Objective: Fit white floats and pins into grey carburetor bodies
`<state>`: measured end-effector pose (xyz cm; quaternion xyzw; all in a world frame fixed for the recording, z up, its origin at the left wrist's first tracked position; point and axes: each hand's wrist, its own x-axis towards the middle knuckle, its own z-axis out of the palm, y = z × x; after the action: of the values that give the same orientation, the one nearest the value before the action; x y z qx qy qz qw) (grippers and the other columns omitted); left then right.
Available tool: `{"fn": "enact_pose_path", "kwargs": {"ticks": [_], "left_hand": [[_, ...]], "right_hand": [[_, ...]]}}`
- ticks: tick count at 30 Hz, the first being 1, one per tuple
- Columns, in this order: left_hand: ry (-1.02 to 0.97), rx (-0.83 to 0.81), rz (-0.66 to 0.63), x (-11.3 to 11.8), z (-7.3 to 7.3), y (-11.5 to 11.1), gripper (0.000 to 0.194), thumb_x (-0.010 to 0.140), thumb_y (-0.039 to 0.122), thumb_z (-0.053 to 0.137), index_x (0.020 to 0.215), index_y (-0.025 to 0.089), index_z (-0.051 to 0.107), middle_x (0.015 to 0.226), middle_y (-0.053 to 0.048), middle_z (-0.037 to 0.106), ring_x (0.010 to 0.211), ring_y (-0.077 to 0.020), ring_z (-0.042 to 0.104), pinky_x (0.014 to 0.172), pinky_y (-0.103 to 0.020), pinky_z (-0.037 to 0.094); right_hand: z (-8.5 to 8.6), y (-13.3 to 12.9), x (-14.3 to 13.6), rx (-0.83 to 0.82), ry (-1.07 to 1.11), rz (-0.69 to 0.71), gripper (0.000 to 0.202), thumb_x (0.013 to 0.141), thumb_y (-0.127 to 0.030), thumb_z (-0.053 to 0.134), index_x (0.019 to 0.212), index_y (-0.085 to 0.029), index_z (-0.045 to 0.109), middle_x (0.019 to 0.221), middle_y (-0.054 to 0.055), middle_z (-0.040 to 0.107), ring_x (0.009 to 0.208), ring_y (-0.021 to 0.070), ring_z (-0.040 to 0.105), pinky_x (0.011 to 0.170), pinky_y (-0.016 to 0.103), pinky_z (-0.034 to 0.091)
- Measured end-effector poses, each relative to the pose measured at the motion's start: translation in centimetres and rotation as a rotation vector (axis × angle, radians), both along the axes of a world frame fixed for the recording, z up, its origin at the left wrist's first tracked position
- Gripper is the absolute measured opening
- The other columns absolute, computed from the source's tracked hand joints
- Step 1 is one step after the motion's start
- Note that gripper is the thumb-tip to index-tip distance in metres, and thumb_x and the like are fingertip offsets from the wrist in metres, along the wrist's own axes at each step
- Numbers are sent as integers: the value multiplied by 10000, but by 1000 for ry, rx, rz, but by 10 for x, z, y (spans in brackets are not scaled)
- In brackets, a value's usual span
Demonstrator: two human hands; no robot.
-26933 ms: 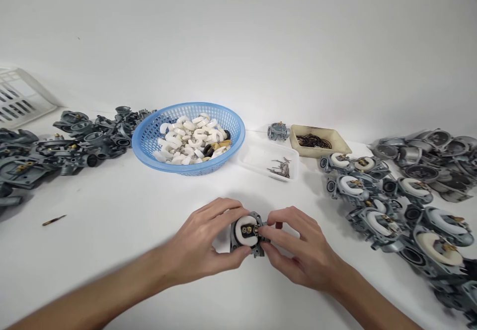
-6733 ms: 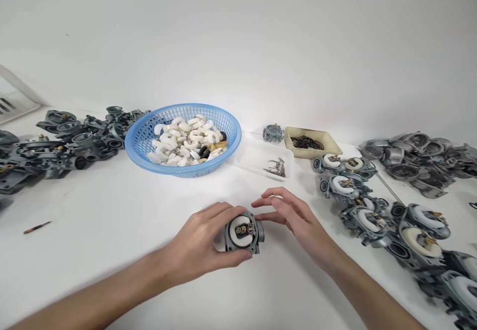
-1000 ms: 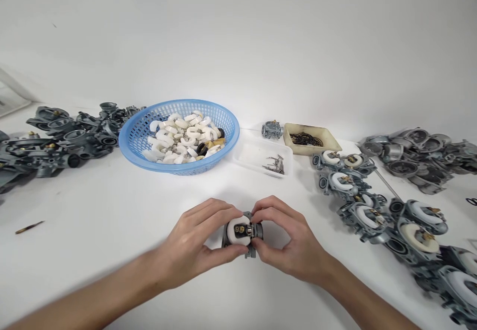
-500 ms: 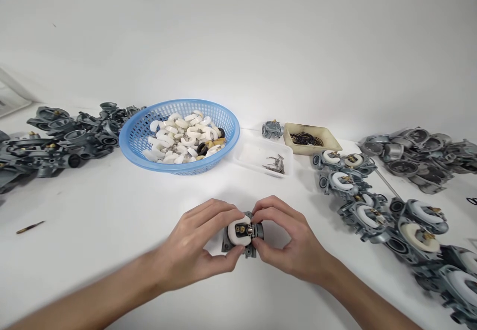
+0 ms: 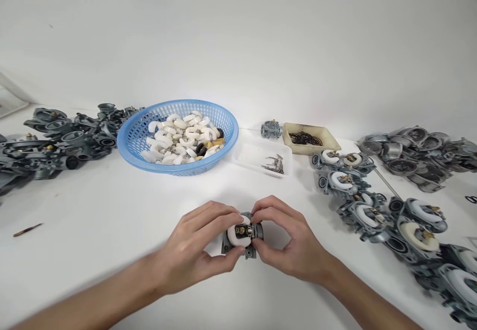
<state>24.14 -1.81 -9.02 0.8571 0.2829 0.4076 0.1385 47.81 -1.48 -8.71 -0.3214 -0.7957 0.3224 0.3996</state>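
On the white table in front of me sits a grey metal carburetor, with a white C-shaped float in its upturned underside. Brass jets show inside the float's curve. My left hand pinches the float's two ends between index finger and thumb. From the other side, my right hand has thumb and index finger closed at the carburetor's right part, by the float's hinge. Whether a small pin is between those right fingertips, I cannot make out.
A blue basket of floats stands behind, beside a white tray of small metal pins and a beige tray of black rings. Carburetors pile at left; several with floats line the right, near metal bowls. A thin tool lies left.
Both hands keep nearly the same grip on the float and carburetor. The view has shifted very slightly, and the float looks marginally changed in tilt.
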Motion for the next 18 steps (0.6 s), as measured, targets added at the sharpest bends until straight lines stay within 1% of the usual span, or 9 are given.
{"fn": "enact_pose_path", "kwargs": {"ticks": [8, 18], "left_hand": [[11, -14, 5, 1, 3, 3, 402, 859, 144, 726, 1241, 171, 603, 1086, -101, 713, 942, -215, 680, 827, -331, 582], [6, 39, 1, 1, 1, 1, 358, 880, 153, 728, 1225, 167, 633, 1076, -113, 729, 945, -222, 702, 830, -341, 600]], "right_hand": [[1, 0, 0, 3, -2, -3, 293, 777, -46, 683, 1022, -203, 646, 1037, 57, 613, 907, 187, 645, 796, 316, 544], [0, 0, -1, 13, -6, -7, 293, 784, -53, 669, 1033, -205, 640, 1039, 57, 606, 909, 185, 643, 795, 314, 547]]}}
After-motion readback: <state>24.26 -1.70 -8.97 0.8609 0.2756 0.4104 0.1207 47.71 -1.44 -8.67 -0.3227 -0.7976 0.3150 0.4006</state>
